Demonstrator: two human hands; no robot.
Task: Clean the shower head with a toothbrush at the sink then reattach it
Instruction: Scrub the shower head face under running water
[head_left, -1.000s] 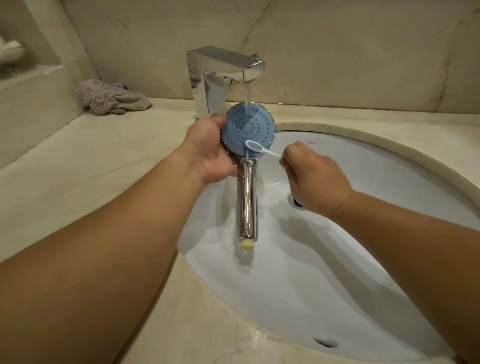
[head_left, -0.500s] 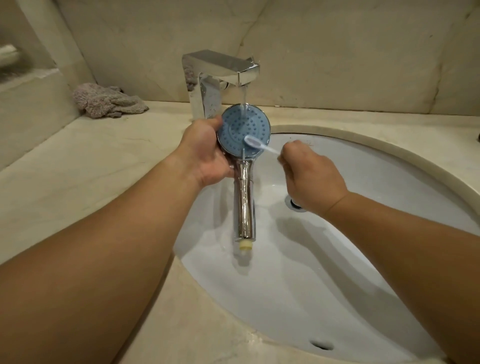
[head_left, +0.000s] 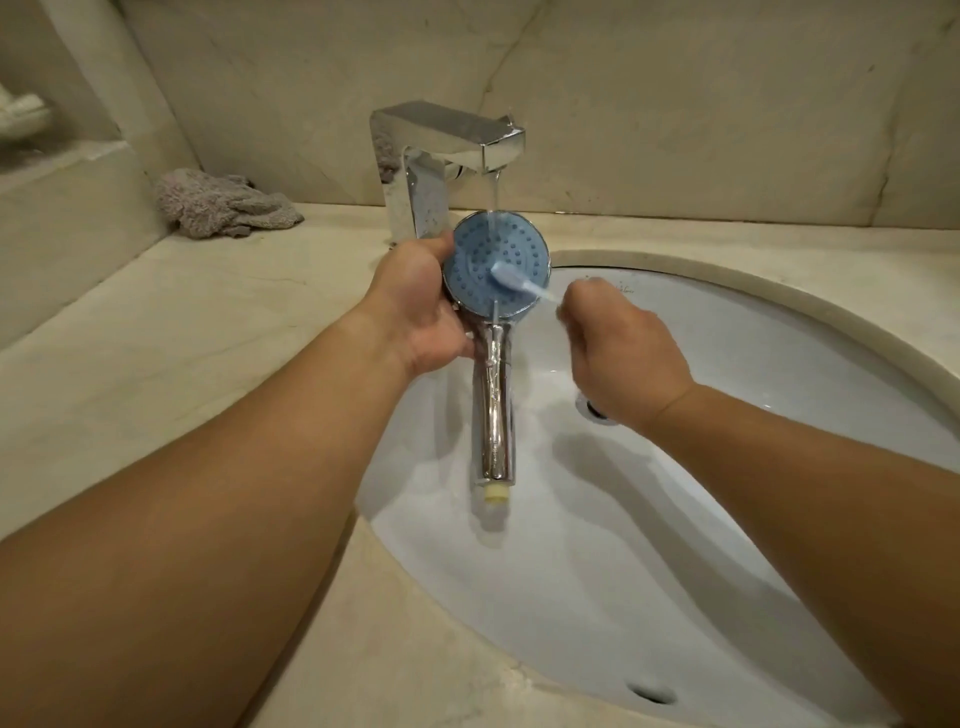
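A chrome shower head (head_left: 493, 405) with a round blue spray face hangs over the white sink (head_left: 701, 519), handle pointing down toward me. My left hand (head_left: 415, 306) grips it from the left at the head's rim and neck. Water runs from the square chrome tap (head_left: 441, 150) onto the top of the blue face. My right hand (head_left: 618, 348) holds a pale toothbrush (head_left: 519, 280), its bristle end pressed on the middle of the blue face. Most of the brush handle is hidden in my fist.
A crumpled grey cloth (head_left: 223, 210) lies on the beige marble counter (head_left: 156, 338) at the back left. The sink drain (head_left: 592, 408) shows just behind my right wrist. A marble wall rises right behind the tap, and a raised ledge stands at far left.
The toothbrush head has moved up from the lower edge of the blue face toward its middle. The shower head stays under the running water in my left hand.
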